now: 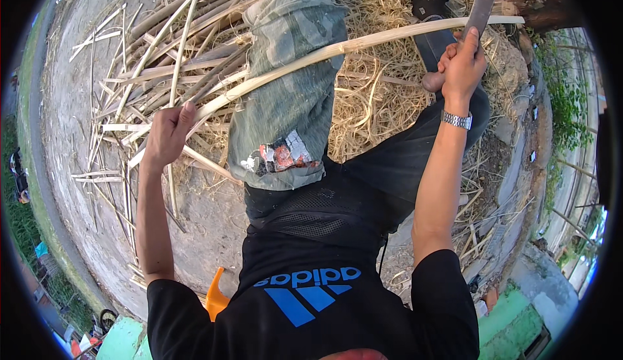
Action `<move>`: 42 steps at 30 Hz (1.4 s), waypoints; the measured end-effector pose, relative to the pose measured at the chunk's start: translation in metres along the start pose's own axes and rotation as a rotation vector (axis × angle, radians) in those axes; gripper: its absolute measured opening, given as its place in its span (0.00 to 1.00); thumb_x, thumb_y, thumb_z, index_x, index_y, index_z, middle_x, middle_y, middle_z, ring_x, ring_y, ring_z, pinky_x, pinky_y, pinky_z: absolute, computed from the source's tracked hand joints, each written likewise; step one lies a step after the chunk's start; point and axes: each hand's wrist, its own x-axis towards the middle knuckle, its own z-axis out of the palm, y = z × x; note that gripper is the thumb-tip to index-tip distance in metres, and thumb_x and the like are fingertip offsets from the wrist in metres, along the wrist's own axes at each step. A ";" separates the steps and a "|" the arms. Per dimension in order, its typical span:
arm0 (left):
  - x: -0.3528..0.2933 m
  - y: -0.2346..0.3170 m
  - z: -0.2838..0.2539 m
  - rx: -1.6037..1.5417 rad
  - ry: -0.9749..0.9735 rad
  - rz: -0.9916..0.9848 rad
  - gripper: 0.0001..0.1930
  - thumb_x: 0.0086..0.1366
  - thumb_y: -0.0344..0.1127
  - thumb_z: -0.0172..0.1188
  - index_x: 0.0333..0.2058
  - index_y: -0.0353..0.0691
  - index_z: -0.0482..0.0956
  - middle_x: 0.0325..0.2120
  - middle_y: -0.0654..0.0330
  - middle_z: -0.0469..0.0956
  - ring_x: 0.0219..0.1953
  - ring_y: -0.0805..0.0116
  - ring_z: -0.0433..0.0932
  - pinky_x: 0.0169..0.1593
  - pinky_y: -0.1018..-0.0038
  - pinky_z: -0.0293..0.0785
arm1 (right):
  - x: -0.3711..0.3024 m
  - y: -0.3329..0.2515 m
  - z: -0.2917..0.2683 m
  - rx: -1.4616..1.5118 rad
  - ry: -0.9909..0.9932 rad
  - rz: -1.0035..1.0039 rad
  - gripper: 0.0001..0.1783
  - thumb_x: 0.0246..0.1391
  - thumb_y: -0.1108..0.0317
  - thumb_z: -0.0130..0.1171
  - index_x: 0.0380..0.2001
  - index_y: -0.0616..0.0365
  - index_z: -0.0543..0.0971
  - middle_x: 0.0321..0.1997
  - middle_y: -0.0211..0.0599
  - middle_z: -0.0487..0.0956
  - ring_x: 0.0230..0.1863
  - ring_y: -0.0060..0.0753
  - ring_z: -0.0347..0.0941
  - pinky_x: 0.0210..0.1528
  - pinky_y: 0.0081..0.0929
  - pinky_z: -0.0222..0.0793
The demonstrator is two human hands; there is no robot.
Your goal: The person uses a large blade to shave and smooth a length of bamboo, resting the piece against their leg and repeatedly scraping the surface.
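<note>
My left hand (170, 133) is closed round the near end of a long, pale split-bamboo strip (292, 68). The strip slants up to the right across my lap, bowing slightly. In my right hand (462, 68) is a large knife, gripped by its rounded handle (433, 82), with the wide grey blade (483, 3) pointing up and away. Near the strip's far end the blade crosses it; whether the edge bites in, I cannot tell. Beneath the strip, a worn grey-green cloth (285, 110) covers my left leg, with a torn red and white patch near my waist.
Bamboo poles and split strips (188, 29) lie piled at the far left. Curly shavings (370, 100) cover the ground between my legs. A dark boot (435, 0) and a thick brown log (548, 9) are at the far right. Something orange (216, 298) lies beside my left hip.
</note>
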 end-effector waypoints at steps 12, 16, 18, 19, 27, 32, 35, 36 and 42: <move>0.010 -0.023 -0.013 -0.003 -0.236 -0.265 0.39 0.77 0.65 0.46 0.16 0.37 0.70 0.11 0.68 0.64 0.16 0.77 0.61 0.21 0.71 0.58 | -0.067 0.008 0.032 -0.394 -0.299 -0.292 0.30 0.72 0.44 0.51 0.32 0.63 0.81 0.16 0.26 0.74 0.17 0.21 0.70 0.20 0.27 0.60; 0.024 -0.013 -0.009 -0.009 -0.350 -0.194 0.38 0.77 0.65 0.45 0.15 0.40 0.68 0.11 0.69 0.64 0.16 0.78 0.60 0.21 0.71 0.58 | -0.017 0.003 0.010 -0.086 -0.116 0.104 0.31 0.72 0.42 0.50 0.25 0.58 0.77 0.15 0.24 0.73 0.14 0.18 0.68 0.16 0.25 0.59; 0.024 0.000 -0.001 -0.197 -0.431 -0.172 0.37 0.78 0.63 0.45 0.17 0.38 0.70 0.13 0.68 0.65 0.17 0.77 0.61 0.22 0.70 0.59 | -0.042 0.018 0.027 -0.226 -0.180 -0.008 0.29 0.73 0.44 0.51 0.26 0.59 0.76 0.15 0.24 0.72 0.14 0.19 0.66 0.15 0.24 0.58; 0.021 0.002 0.006 -0.130 -0.395 -0.204 0.36 0.79 0.62 0.44 0.18 0.37 0.70 0.13 0.68 0.65 0.18 0.76 0.62 0.23 0.70 0.61 | -0.068 0.027 0.041 -0.358 -0.239 -0.127 0.28 0.72 0.46 0.53 0.28 0.61 0.77 0.14 0.25 0.72 0.13 0.19 0.65 0.16 0.24 0.58; 0.012 0.000 0.001 -0.146 -0.351 -0.216 0.32 0.81 0.58 0.43 0.18 0.44 0.63 0.14 0.73 0.58 0.17 0.81 0.56 0.20 0.74 0.53 | -0.080 -0.005 0.043 -0.111 -0.320 0.010 0.28 0.73 0.46 0.53 0.30 0.63 0.76 0.16 0.22 0.67 0.15 0.14 0.64 0.16 0.20 0.57; 0.023 0.015 0.022 -0.251 -0.426 -0.184 0.35 0.79 0.62 0.46 0.19 0.39 0.68 0.14 0.69 0.64 0.18 0.77 0.61 0.22 0.70 0.60 | -0.110 0.023 0.060 -0.121 -0.404 0.064 0.29 0.71 0.45 0.54 0.26 0.60 0.76 0.15 0.25 0.71 0.15 0.20 0.66 0.19 0.28 0.59; 0.022 0.013 0.020 -0.199 -0.431 -0.168 0.34 0.79 0.62 0.45 0.20 0.39 0.68 0.15 0.71 0.63 0.19 0.78 0.60 0.22 0.72 0.59 | -0.154 0.006 0.078 -0.288 -0.570 -0.225 0.29 0.71 0.44 0.53 0.25 0.59 0.75 0.15 0.25 0.71 0.15 0.21 0.67 0.19 0.28 0.59; 0.021 0.008 0.018 -0.272 -0.433 -0.200 0.34 0.79 0.61 0.45 0.21 0.39 0.68 0.15 0.71 0.64 0.19 0.79 0.60 0.22 0.72 0.59 | -0.147 0.007 0.076 -0.308 -0.489 -0.280 0.28 0.71 0.45 0.53 0.25 0.58 0.75 0.14 0.24 0.71 0.15 0.20 0.66 0.18 0.27 0.58; 0.022 0.010 0.016 -0.359 -0.453 -0.245 0.32 0.79 0.60 0.45 0.22 0.40 0.68 0.16 0.72 0.62 0.19 0.80 0.59 0.22 0.74 0.58 | -0.075 0.007 0.029 -0.159 -0.161 0.057 0.28 0.73 0.46 0.51 0.29 0.60 0.76 0.14 0.25 0.70 0.14 0.21 0.66 0.19 0.29 0.61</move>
